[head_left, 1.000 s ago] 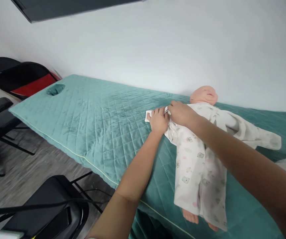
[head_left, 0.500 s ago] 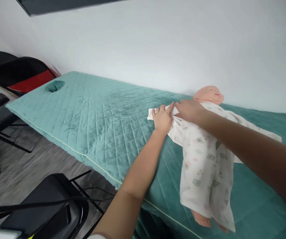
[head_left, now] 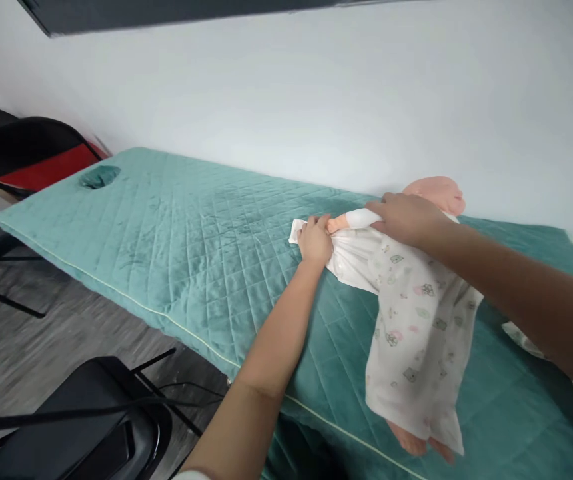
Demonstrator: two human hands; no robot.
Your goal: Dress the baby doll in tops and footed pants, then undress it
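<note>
A baby doll [head_left: 436,192] lies on its back on a green quilted bed [head_left: 206,227], wearing a white gown [head_left: 416,313] with a small print. Its bare feet show below the hem. One doll arm [head_left: 349,221] points left, its forearm flesh-coloured and its upper part white. Beneath that arm lies the gown's sleeve [head_left: 356,252], whose cuff sticks out past my left hand [head_left: 315,240]. That hand is closed over the sleeve at the doll's hand, which it hides. My right hand [head_left: 409,219] is closed around the upper part of the doll's arm, near the shoulder.
White cloth [head_left: 521,337] lies at the right, partly behind my right forearm. The wall [head_left: 276,93] runs along the bed's far side. A black chair [head_left: 86,420] with a cable stands at the near side. Other chairs [head_left: 31,157] are beyond the bed's left end.
My right hand has moved right, up the doll's arm, and the arm now shows between my hands. The gown's far side no longer lies spread out at the right.
</note>
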